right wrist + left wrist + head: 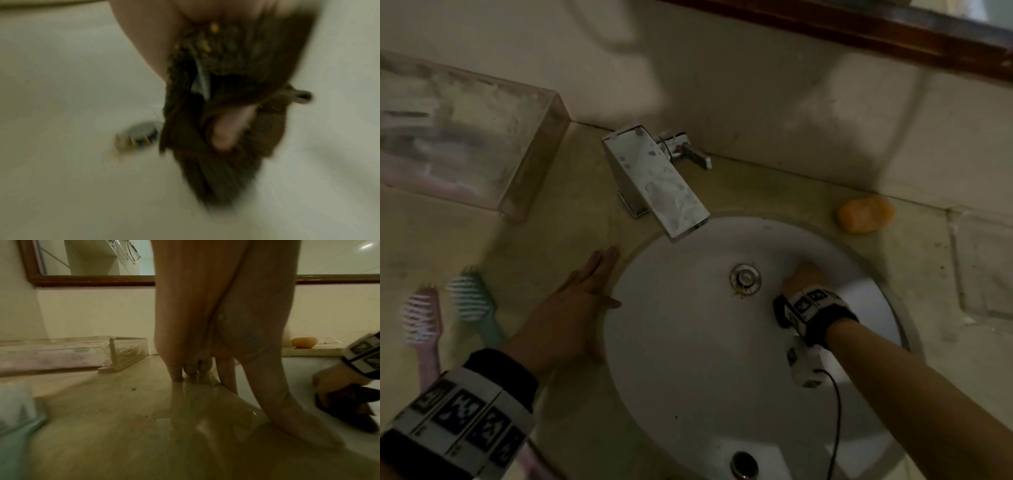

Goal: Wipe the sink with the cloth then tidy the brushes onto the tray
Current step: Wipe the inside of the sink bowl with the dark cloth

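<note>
On the left of the counter [571, 212], the pink brush [421, 318] and green brush [470, 299] lie loose, well short of the clear tray [530, 171] by the wall. The left hand [575, 305] presses flat, fingers straight, beside the sink [688, 342] rim, likely as a brace. Right of the drain [745, 278], the right hand [803, 277] clutches the dark cloth [216, 146] against the bowl, probably mid-wipe.
</note>
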